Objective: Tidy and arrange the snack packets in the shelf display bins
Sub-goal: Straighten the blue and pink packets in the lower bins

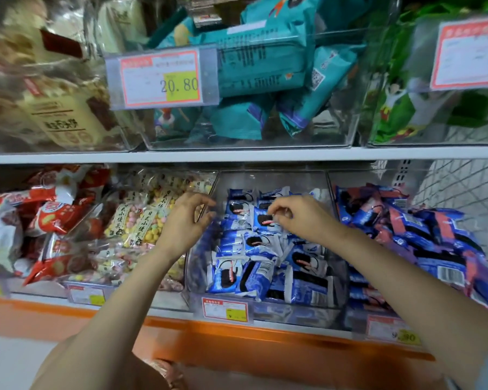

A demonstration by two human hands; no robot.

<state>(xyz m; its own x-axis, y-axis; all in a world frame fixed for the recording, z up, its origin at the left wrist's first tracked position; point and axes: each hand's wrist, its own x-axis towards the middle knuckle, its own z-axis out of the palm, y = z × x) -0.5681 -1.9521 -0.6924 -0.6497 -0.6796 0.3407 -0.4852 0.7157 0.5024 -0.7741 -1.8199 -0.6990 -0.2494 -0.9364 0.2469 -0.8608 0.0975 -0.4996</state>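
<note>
Two bare forearms reached up from the bottom of the view toward the lower shelf [164,308], whose front edge was trimmed in orange. Three price labels [224,309] were clipped along that front edge.

Four clear bins stood side by side on this shelf. From the left end they held red packets [48,218], clear bags of pastel sweets [141,220], blue-and-white packets [228,274], and a loose heap of blue-and-pink packets [406,229] at the right end.

The work was in the third bin [293,312]. More than ten blue-and-white packets showed there, overlapping in rough rows from its front wall to its back.

The right hand [302,218] was over the back half of this bin and was the nearer hand to the packets. Its fingers [276,213], thumb and forefinger, pinched the upper right corner of the pinched packet [261,220]. That packet lay to the left of and just below the fingertips, face up. Its long axis seemed to run from the bin's front toward its back, like its neighbours.

The left hand [183,220] hovered at the bin's left wall, beside the packets and not among them. Its fingers were loosely curled with thumb and forefinger apart, and nothing was held between them. Blur hid whether they touched the wall.

Farther back and above, the upper shelf [237,156] carried three clear bins. They held beige packets [59,116], teal packets [265,66] and green packets [392,108], and two larger price tags [159,78] hung on their fronts.
</note>
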